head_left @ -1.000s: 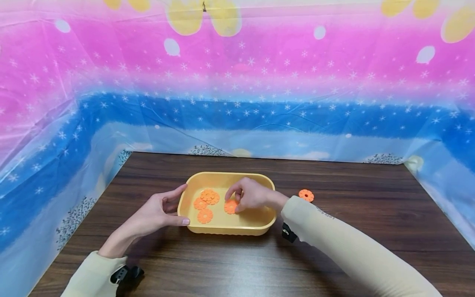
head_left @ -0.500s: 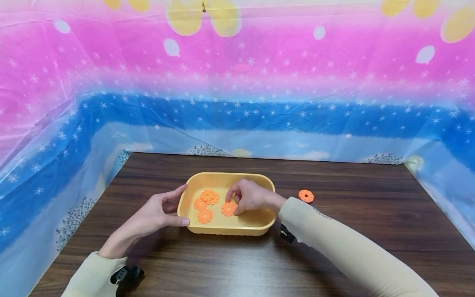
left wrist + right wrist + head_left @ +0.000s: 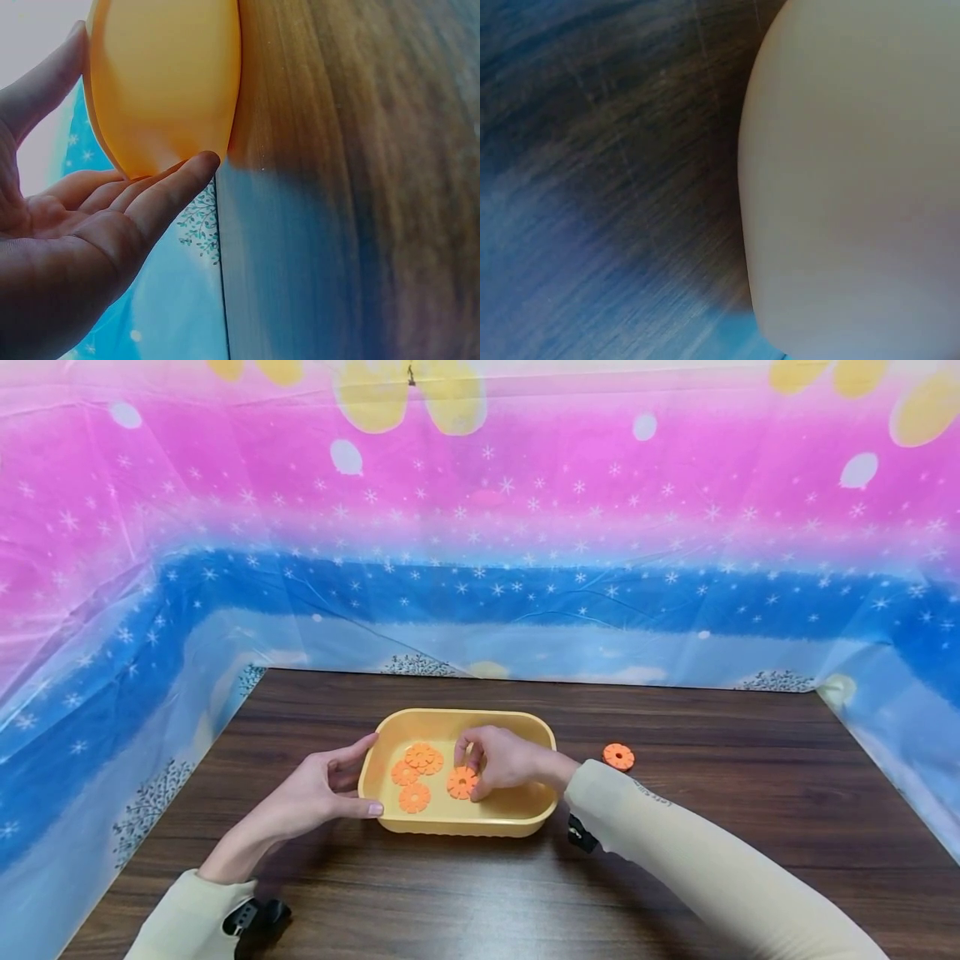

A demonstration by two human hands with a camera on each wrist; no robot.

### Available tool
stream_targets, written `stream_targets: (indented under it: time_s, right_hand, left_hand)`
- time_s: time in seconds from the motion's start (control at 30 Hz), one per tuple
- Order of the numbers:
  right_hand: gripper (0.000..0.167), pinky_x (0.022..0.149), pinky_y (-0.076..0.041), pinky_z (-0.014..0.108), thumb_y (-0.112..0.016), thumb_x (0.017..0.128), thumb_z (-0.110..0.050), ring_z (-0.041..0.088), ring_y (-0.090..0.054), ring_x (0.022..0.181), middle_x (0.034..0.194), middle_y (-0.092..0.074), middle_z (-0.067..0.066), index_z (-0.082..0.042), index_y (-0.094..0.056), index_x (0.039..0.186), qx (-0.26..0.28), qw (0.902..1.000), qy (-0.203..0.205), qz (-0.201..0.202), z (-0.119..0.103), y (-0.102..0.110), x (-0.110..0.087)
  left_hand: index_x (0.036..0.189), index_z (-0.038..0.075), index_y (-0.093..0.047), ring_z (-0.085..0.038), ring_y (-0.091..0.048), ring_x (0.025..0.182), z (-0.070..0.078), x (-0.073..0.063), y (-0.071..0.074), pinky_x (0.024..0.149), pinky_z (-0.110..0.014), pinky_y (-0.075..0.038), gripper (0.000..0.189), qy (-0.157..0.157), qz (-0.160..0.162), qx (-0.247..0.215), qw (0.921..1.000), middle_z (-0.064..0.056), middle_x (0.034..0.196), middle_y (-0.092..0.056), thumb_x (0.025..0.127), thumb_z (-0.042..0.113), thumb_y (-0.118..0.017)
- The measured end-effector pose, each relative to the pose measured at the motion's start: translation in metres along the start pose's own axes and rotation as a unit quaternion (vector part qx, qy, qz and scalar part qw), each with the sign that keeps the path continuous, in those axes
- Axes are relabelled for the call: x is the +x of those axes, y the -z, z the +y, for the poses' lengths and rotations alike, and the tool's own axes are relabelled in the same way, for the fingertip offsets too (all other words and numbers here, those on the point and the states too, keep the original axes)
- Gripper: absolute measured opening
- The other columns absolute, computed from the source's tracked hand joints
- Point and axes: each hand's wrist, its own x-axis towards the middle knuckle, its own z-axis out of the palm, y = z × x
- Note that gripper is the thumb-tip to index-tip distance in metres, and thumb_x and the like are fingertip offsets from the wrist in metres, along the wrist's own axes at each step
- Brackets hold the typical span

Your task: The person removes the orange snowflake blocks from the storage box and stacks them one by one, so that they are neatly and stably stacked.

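Left hand point(image 3: 318, 789) and right hand point(image 3: 512, 758) were apart from each other, both at a yellow tub point(image 3: 420, 727); the left had its fingers and thumb stretched out across the tub's left end, fingers touching the far corner, thumb tip resting at the near one; the right reached over the tub's right end and pinched an orange disc point(image 3: 455, 786), notched round its edge, between thumb and finger; that disc was inside the tub, right of the other pieces, and whether it touched the tub's floor could not be told.

Further left in the tub lay an overlapping pair of discs point(image 3: 419, 755), a single disc point(image 3: 403, 774) just beside them and a nearer disc point(image 3: 413, 806) towards the person; an outer disc point(image 3: 626, 762) lay on the dark wooden table point(image 3: 420, 893), to the right of the tub; in the right wrist view a large pale shape point(image 3: 855, 187) stood over the wood, too close to identify.

Cream sleeves point(image 3: 690, 852) covered both forearms, a black device point(image 3: 255, 918) at each wrist; a pink and blue cloth point(image 3: 525, 527) with snowflakes hung behind the table.
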Motion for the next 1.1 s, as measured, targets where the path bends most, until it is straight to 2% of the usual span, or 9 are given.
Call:
stream_targets:
  time_s: [0.17, 0.4, 0.83, 1.1]
  right_hand:
    - [0.046, 0.073, -0.046, 0.024, -0.089, 0.074, 0.007, 0.017, -0.056, 0.085, 0.095, -0.064, 0.006, -0.007, -0.067, 0.112, -0.007, 0.9999, -0.007, -0.007, -0.0024, 0.0014, -0.0014]
    - [0.042, 0.076, -0.047, 0.025, -0.087, 0.077, 0.007, 0.019, -0.057, 0.09, 0.097, -0.065, 0.006, -0.009, -0.071, 0.112, -0.005, 0.9999, -0.012, -0.008, -0.0024, 0.002, -0.0024]
    - [0.038, 0.072, -0.047, 0.023, -0.087, 0.079, 0.004, 0.014, -0.057, 0.083, 0.092, -0.066, 0.004, -0.006, -0.073, 0.112, 0.006, 0.9999, -0.007, -0.006, -0.0018, 0.0032, -0.0037]
    - [0.038, 0.064, -0.046, 0.022, -0.085, 0.08, 0.003, 0.013, -0.057, 0.074, 0.093, -0.069, 0.007, -0.003, -0.073, 0.115, 0.046, 0.9988, 0.015, 0.007, -0.0028, 0.0057, -0.0075]
  left_hand:
    - [0.166, 0.006, -0.023, -0.047, -0.041, 0.145, -0.0004, 0.0002, 0.0003, 0.1, -0.039, -0.056, 0.103, -0.001, -0.002, -0.002, 1.0, -0.025, 0.168, -0.024, 0.085, 0.011, -0.087]
    - [0.166, 0.005, -0.022, -0.047, -0.04, 0.145, -0.0001, -0.0004, 0.0008, 0.1, -0.038, -0.056, 0.103, -0.004, -0.006, -0.01, 0.9999, -0.026, 0.169, -0.023, 0.086, 0.01, -0.087]
    - [0.166, 0.007, -0.022, -0.046, -0.041, 0.145, -0.0001, 0.0, -0.0004, 0.101, -0.038, -0.055, 0.104, -0.001, -0.009, -0.022, 0.9997, -0.026, 0.169, -0.021, 0.085, 0.009, -0.087]
    - [0.166, 0.006, -0.022, -0.047, -0.04, 0.145, -0.0009, 0.0003, 0.0, 0.101, -0.038, -0.055, 0.104, -0.003, -0.007, -0.02, 0.9998, -0.026, 0.169, -0.02, 0.085, 0.009, -0.087]
